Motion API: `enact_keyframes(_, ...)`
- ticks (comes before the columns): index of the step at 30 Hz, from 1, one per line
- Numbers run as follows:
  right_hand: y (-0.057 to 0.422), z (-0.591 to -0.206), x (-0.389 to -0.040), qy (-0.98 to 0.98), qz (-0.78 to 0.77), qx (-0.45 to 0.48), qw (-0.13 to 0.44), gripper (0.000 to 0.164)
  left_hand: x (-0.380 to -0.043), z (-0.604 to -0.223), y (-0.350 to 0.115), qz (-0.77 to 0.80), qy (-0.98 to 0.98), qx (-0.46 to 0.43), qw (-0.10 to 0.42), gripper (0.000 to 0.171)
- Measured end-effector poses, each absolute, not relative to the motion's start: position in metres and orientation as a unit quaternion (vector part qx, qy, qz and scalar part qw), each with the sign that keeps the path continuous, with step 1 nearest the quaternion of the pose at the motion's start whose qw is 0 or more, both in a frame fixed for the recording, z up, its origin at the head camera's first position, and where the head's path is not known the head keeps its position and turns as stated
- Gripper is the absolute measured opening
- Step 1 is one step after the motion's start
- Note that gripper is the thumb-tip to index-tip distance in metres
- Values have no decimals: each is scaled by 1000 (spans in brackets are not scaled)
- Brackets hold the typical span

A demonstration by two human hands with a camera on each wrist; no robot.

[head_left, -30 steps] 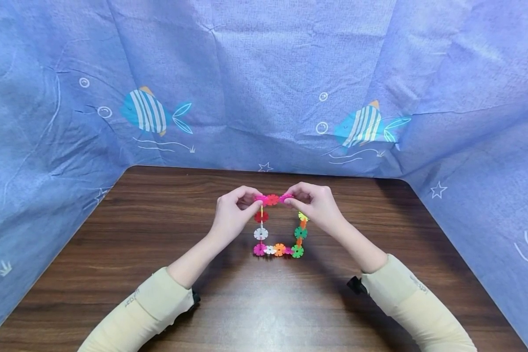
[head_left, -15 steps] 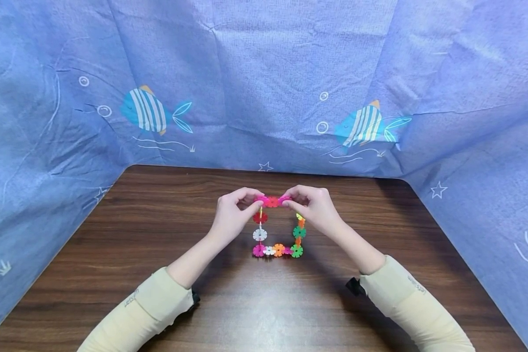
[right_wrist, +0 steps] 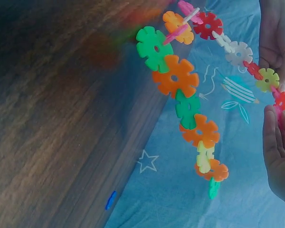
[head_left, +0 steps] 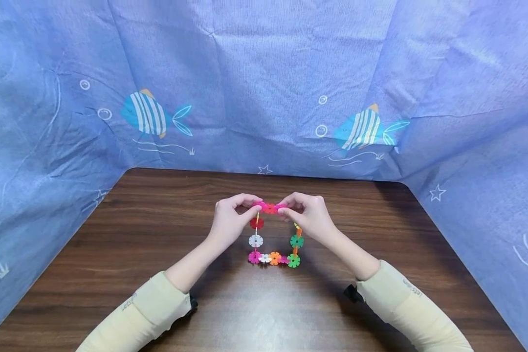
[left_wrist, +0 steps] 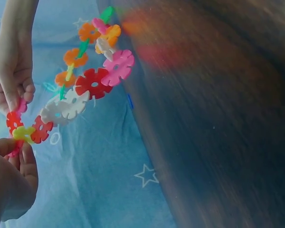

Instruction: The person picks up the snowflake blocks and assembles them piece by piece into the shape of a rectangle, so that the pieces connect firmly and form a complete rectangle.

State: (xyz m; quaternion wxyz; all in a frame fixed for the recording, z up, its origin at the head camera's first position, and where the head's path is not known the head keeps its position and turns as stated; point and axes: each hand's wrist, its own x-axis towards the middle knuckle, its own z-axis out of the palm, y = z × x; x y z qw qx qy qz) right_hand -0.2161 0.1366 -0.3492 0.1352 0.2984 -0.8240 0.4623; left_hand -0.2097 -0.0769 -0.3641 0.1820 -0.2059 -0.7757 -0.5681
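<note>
A chain of colourful slotted snowflake discs is bent into a near-square loop between the hands, with a light green disc at its near right corner and a magenta disc at its near left. My left hand pinches a pink disc at the far left corner. My right hand pinches another pink disc, right at the edge of the red disc between them. In the right wrist view, the chain's other end, a small green disc, hangs free, apart from both hands.
The loop is over a dark brown wooden table. A blue cloth curtain printed with fish surrounds its back and sides. A small blue object or mark shows at the table's edge in the right wrist view.
Both hands and the loop have shifted slightly nearer and to the left. The right hand's pink disc has moved in against the red disc, closing the small gap between them.
</note>
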Motion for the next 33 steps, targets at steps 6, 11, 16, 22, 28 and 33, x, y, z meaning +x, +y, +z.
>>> enact_keyframes(6,130,-338,-204,-828,468,287,114,11,-209,-366,-78,-559,-781,-210,182,12)
enact_keyframes(11,128,-325,-195,-831,466,288,98,10,-208,-367,-79,-564,-780,-212,170,14)
enact_keyframes(16,136,-342,-207,-825,475,293,90,11,-207,-367,-79,-557,-787,-213,158,18)
enact_keyframes(22,145,-354,-217,-819,466,322,90,13,-206,-365,-78,-541,-801,-210,148,15)
enact_keyframes(28,153,-345,-218,-838,429,319,113,20,-207,-365,-78,-540,-805,-204,140,12)
enact_keyframes(33,164,-328,-217,-841,394,347,132,24,-210,-367,-81,-534,-810,-200,136,11)
